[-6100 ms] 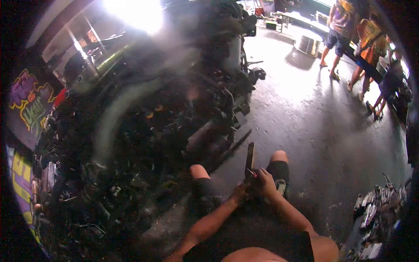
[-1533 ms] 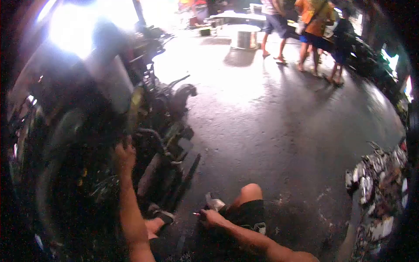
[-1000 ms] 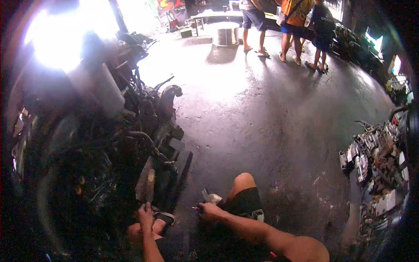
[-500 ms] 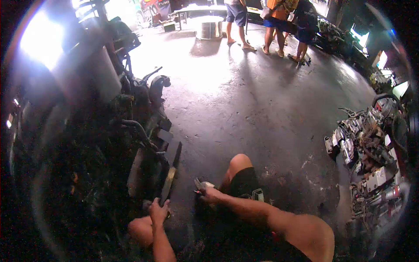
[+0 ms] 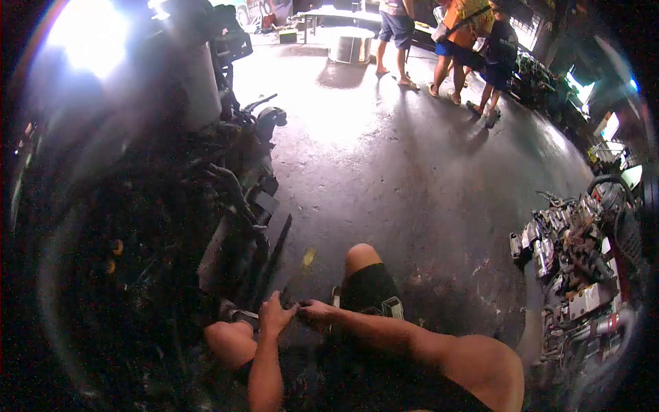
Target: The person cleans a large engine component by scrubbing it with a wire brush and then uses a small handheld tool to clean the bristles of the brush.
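Note:
My left hand (image 5: 276,316) and my right hand (image 5: 317,313) meet low in the head view, between my bent knees. Fingers of both are closed at a small dark thing, too dim to name. Just left of them stands a large dark machine (image 5: 237,196) with hoses and brackets, most of it in deep shadow. A flat dark plate (image 5: 276,244) sticks up from its near side, close above my left hand. On the floor beyond my hands shows a blurred yellow patch (image 5: 309,257).
At right lies a heap of metal engine parts (image 5: 570,240). Several people (image 5: 395,34) stand at the back, near a round metal drum (image 5: 350,50) and a table (image 5: 336,15). Dark floor (image 5: 384,185) stretches between.
My left hand has left the plate's lower end and moved right and up. My right hand has come slightly left to meet it; the red-tipped tool it held no longer shows. The view has shifted.

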### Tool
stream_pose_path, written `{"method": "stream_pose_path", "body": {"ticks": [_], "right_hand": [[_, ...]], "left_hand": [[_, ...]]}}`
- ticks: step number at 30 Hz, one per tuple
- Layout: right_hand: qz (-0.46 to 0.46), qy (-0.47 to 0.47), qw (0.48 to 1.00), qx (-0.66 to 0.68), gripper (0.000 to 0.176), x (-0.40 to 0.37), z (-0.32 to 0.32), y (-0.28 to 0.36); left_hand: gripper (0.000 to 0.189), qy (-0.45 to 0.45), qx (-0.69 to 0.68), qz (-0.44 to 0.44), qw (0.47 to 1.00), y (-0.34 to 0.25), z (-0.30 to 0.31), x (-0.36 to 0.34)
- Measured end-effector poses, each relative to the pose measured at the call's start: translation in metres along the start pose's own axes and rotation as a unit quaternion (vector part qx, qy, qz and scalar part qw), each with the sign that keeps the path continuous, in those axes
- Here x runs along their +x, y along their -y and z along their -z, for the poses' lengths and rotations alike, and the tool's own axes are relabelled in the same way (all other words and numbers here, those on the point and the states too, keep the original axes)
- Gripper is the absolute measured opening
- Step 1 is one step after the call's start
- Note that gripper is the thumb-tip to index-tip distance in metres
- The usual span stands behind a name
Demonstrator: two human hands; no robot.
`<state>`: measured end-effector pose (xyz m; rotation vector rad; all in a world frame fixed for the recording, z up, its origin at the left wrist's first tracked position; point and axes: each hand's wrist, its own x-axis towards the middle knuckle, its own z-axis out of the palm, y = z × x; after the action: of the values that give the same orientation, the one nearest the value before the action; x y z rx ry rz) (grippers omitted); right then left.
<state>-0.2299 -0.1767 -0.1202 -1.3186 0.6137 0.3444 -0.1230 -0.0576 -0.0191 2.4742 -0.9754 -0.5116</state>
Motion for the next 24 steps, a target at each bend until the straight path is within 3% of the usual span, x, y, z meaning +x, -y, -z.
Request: {"method": "stream_pose_path", "body": {"ticks": [2, 5, 7, 8, 10, 11, 13, 14, 16, 17, 19, 22, 24], "right_hand": [[-0.036, 0.001, 0.999, -0.008, 0.036, 0.012, 0.015, -0.011], [-0.014, 0.043, 0.999, -0.031, 0.04, 0.023, 0.029, -0.032], [0.022, -0.057, 0.998, 0.008, 0.039, -0.01, 0.02, 0.007], [0.022, -0.057, 0.998, 0.007, 0.039, -0.003, 0.025, 0.003], [-0.091, -0.013, 0.984, -0.151, 0.052, 0.024, 0.038, -0.02], [-0.092, -0.011, 0.984, -0.152, 0.052, 0.028, 0.037, -0.028], [0.005, 0.018, 0.989, -0.15, 0.055, 0.029, 0.036, -0.033], [0.004, 0.018, 0.988, -0.15, 0.055, 0.017, 0.03, -0.022], [-0.016, 0.006, 0.998, 0.068, 0.03, -0.017, 0.01, 0.016], [-0.017, 0.006, 0.998, 0.068, 0.03, -0.005, 0.011, 0.004], [0.026, -0.054, 0.995, -0.081, 0.029, 0.0, 0.009, 0.011], [0.045, 0.011, 0.998, -0.037, 0.03, -0.007, 0.014, 0.012], [0.081, 0.028, 0.996, -0.009, 0.031, 0.021, 0.015, -0.021]], "left_hand": [[0.068, 0.013, 0.01, 0.007, 1.0, 0.002, -0.002, 0.002], [0.07, 0.069, 0.022, 0.029, 0.997, -0.009, 0.008, -0.004], [0.073, 0.104, 0.019, 0.04, 0.994, -0.02, 0.015, -0.003], [0.074, 0.11, 0.028, 0.041, 0.993, -0.022, 0.015, -0.003], [0.076, 0.116, 0.038, 0.043, 0.992, -0.027, 0.017, -0.003], [0.076, 0.111, 0.044, 0.045, 0.992, -0.029, 0.017, -0.004], [0.076, 0.107, 0.05, 0.047, 0.992, -0.031, 0.017, -0.003], [0.075, 0.12, 0.045, 0.06, 0.99, -0.03, 0.015, 0.0], [0.074, 0.133, 0.04, 0.075, 0.987, -0.029, 0.013, 0.003], [0.074, 0.133, 0.038, 0.078, 0.987, -0.029, 0.012, 0.003], [0.073, 0.132, 0.036, 0.083, 0.987, -0.027, 0.011, 0.003], [0.072, 0.125, 0.056, 0.088, 0.987, -0.023, 0.008, 0.003], [0.071, 0.129, 0.037, 0.088, 0.987, -0.017, 0.005, 0.003]]}}
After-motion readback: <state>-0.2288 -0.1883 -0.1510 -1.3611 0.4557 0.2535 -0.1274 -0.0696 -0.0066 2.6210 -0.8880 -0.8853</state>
